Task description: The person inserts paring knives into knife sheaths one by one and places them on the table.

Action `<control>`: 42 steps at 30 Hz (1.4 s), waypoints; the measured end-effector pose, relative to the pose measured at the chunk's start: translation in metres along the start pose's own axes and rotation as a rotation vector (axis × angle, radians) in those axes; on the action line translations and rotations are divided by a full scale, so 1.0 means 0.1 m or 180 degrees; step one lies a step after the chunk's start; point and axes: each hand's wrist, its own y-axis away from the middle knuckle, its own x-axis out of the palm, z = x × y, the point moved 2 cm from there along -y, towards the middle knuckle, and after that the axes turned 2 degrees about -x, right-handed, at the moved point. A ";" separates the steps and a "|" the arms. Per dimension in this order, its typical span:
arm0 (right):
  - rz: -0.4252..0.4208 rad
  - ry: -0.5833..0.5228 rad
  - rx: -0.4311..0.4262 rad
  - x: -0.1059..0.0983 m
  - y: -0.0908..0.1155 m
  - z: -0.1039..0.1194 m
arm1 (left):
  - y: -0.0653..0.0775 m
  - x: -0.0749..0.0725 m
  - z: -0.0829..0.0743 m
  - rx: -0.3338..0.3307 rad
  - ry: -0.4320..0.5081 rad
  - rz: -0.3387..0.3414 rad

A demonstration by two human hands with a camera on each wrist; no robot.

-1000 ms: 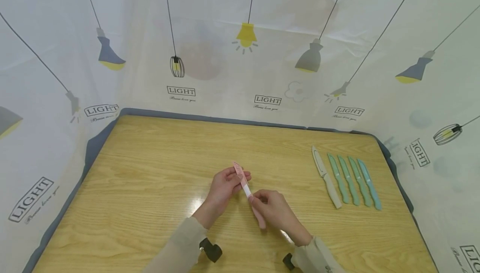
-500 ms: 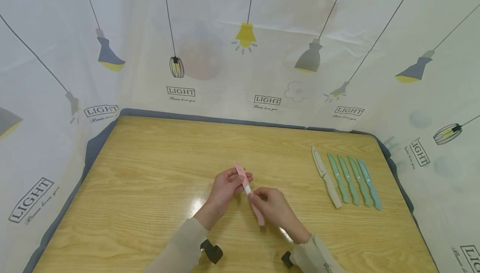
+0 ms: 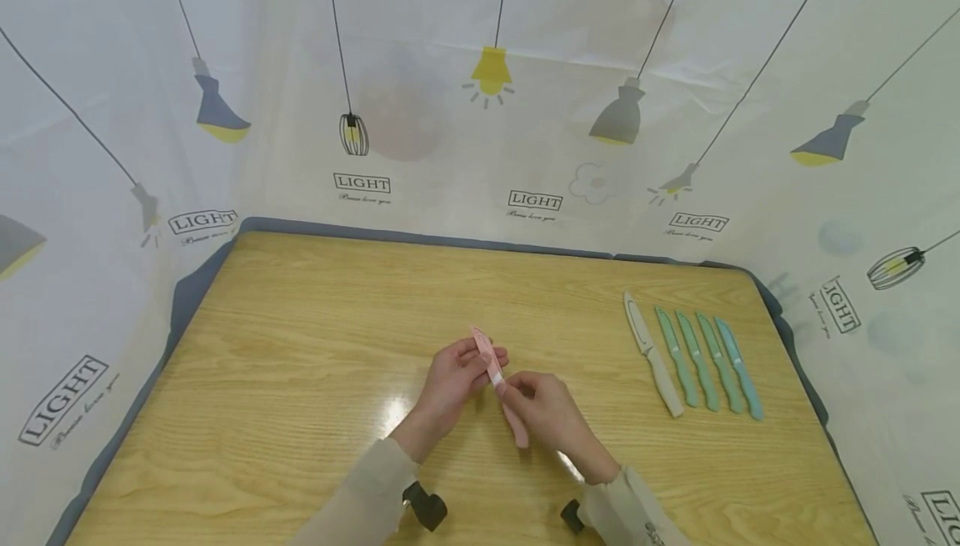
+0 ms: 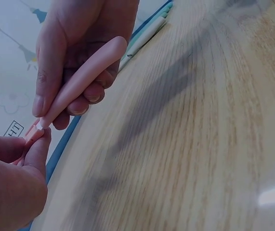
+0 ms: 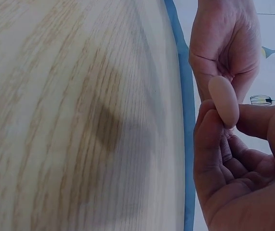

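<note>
A pink-handled knife is held between both hands above the middle of the table. My left hand (image 3: 447, 379) pinches its pink blade cover (image 3: 482, 343) between thumb and fingers. My right hand (image 3: 553, 417) grips the pink handle (image 3: 517, 429), whose rounded end points back toward me. Between cover and handle a short white stretch (image 3: 497, 378) of the knife shows in the head view. From the left wrist view, the handle (image 4: 84, 79) comes close to the cover (image 4: 32, 136). In the right wrist view the handle's end (image 5: 224, 102) hides the rest of the knife.
On the right of the wooden table (image 3: 315, 313) lies a row of knives: a larger cream one (image 3: 662, 375), several green ones (image 3: 699, 363) and a blue one (image 3: 740, 369). A lamp-printed white curtain (image 3: 450, 146) surrounds the table's far and side edges.
The right hand has pushed the handle slightly up toward the cover, and the white stretch between them has become shorter. The left hand has shifted slightly right. The knives in the row have stayed put.
</note>
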 end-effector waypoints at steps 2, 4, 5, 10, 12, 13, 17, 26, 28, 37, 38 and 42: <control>-0.0008 -0.0001 -0.0015 0.00 -0.01 0.00 | 0.00 0.00 0.01 0.0007 -0.0025 0.0006; -0.0023 0.0029 -0.0036 0.00 -0.01 0.00 | 0.01 0.01 0.01 0.0007 -0.0056 -0.0001; -0.0030 0.0046 -0.0041 0.00 -0.01 0.00 | 0.01 0.01 0.01 0.0004 -0.0063 -0.0004; -0.0042 0.0076 -0.0027 0.01 -0.02 -0.01 | 0.01 0.01 0.01 -0.0003 -0.0079 -0.0001; -0.0038 0.0090 -0.0017 0.01 -0.03 -0.02 | 0.01 0.01 0.01 -0.0004 -0.0063 -0.0001; -0.0034 0.0097 -0.0015 0.01 -0.03 -0.02 | 0.01 0.01 0.01 0.0000 -0.0047 -0.0008; -0.0025 0.0139 -0.0004 0.01 -0.03 -0.03 | 0.00 0.00 0.03 0.0040 -0.0016 -0.0066; -0.0150 0.1086 -0.0090 0.05 -0.03 -0.02 | -0.02 -0.01 0.12 0.0092 -0.0194 -0.0174; -0.0149 0.1232 -0.0079 0.05 -0.03 -0.01 | -0.03 -0.01 0.13 0.0093 -0.0222 -0.0131; -0.0183 0.1323 0.0016 -0.03 0.01 -0.01 | -0.02 -0.04 0.05 0.0128 -0.0470 -0.0081; -0.0200 0.1340 0.0093 -0.06 0.01 -0.03 | -0.02 -0.06 0.03 0.0148 -0.0536 -0.0128; -0.0356 0.1582 0.0206 -0.22 0.01 -0.13 | -0.02 -0.15 -0.04 0.0274 -0.0777 -0.0361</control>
